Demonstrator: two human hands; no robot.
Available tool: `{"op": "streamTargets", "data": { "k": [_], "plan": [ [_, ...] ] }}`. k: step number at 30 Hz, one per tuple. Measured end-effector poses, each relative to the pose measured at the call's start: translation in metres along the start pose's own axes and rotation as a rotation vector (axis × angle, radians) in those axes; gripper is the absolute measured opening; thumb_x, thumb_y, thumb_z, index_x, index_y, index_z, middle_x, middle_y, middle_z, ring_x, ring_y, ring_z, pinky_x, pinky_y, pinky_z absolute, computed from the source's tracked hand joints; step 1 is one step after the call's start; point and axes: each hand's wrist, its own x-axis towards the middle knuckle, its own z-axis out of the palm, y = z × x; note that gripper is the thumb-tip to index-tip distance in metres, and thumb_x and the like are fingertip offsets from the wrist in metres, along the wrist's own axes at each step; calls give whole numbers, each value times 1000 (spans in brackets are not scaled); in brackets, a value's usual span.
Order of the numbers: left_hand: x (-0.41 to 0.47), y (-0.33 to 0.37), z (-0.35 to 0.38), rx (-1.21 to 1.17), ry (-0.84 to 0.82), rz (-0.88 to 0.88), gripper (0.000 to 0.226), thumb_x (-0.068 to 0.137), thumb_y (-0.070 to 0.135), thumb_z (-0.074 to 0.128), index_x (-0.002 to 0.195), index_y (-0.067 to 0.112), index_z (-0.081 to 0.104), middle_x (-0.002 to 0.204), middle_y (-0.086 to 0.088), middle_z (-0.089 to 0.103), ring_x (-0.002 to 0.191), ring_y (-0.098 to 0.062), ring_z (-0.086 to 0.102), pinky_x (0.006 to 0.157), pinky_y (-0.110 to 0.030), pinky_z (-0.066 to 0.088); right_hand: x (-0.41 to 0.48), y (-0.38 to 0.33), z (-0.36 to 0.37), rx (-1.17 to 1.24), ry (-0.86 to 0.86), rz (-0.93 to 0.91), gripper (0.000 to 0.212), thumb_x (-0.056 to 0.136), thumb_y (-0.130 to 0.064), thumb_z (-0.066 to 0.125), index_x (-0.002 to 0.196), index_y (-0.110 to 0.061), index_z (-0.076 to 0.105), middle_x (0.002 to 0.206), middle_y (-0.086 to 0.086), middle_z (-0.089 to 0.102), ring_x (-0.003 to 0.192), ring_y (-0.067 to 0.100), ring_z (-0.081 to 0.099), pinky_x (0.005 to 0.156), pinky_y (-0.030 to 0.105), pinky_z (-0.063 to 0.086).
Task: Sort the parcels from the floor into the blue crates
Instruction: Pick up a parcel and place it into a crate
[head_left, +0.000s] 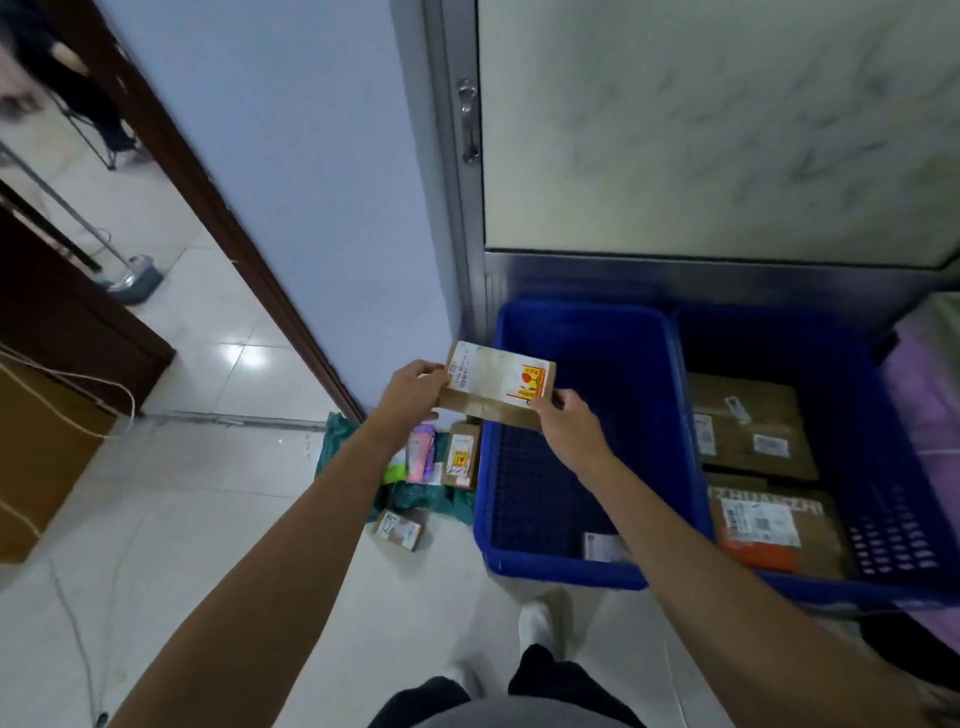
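Over the tiled floor (234, 519), left hand (410, 395) and right hand (569, 421) grip the parcel (498, 384), its long axis left-right.

Domestic interior, seen from where you stand. You are on a glossy white tiled floor (208, 467), beside a pale blue painted wall (311, 156) edged by a dark wooden door frame (208, 171). Through the doorway to your left, a mop (132, 278) rests on the same tiles. Ahead, a metal-framed door (701, 130) with a marbled panel carries a small handle (467, 122). At the right edge, a bed (930, 395) with a pink sheet stands just beside the right blue crate (841, 364). The left blue crate (623, 374) touches it. Small labelled parcels (460, 454) lie on the floor at the wall's foot. A cardboard box (41, 457) stands at far left.
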Motion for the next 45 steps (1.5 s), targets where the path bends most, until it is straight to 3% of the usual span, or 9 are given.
{"op": "streamTargets", "data": {
  "k": [6,13,22,27,34,37,40,43,45],
  "plan": [
    [-25,4,31,-48,-114,58,16,96,18,57,108,11,65,97,-6,67,88,-22,65,69,-30,55,-38,16,-30,27,100,38,48,100,-42,50,139,-15,50,122,3,62,105,19,60,89,40,53],
    [-47,-15,79,-42,-273,5,5,94,18,64,97,18,67,98,-9,70,83,-22,67,75,-35,59,-83,63,-66,-20,177,107,37,103,-40,47,133,-19,53,114,2,63,93,21,63,73,38,48],
    [-51,-28,152,40,-367,-20,18,95,22,63,112,18,68,105,-6,74,94,-23,71,83,-37,58,-76,113,-118,-22,195,181,27,103,-29,47,115,-9,59,98,10,63,77,24,57,61,34,39],
    [-39,-24,206,46,-327,-75,17,97,21,59,111,18,68,108,-5,73,98,-20,69,93,-40,55,-38,143,-153,-38,107,182,42,102,-27,52,140,-16,39,116,0,54,99,20,57,86,41,52],
    [-20,-26,276,102,-216,-174,6,97,21,57,96,19,62,114,-14,69,93,-20,62,80,-33,51,22,174,-196,-152,-53,186,65,94,-30,56,150,-23,23,134,3,55,107,26,61,89,50,56],
    [-10,-39,293,141,-171,-209,11,98,24,55,105,18,61,114,-13,67,94,-20,60,85,-39,51,44,194,-199,-216,-171,194,70,94,-30,52,153,-25,15,129,6,56,103,28,61,85,51,55],
    [3,-52,303,178,-146,-243,15,96,27,57,107,19,62,113,-11,67,91,-20,60,82,-38,50,63,207,-194,-308,-242,197,79,91,-38,49,157,-27,7,143,11,44,110,34,58,90,54,52],
    [19,-65,311,212,-122,-247,19,95,31,60,109,19,63,107,-5,67,87,-16,60,74,-33,48,78,216,-182,-450,-269,195,81,100,-39,48,159,-23,-5,150,17,28,118,42,51,95,49,46],
    [37,-74,313,242,-116,-245,21,95,31,60,112,18,62,104,-1,65,85,-14,59,70,-29,46,91,227,-168,-497,-287,185,83,101,-41,49,160,-22,-6,148,18,28,117,43,52,86,41,43]
  ]
}}
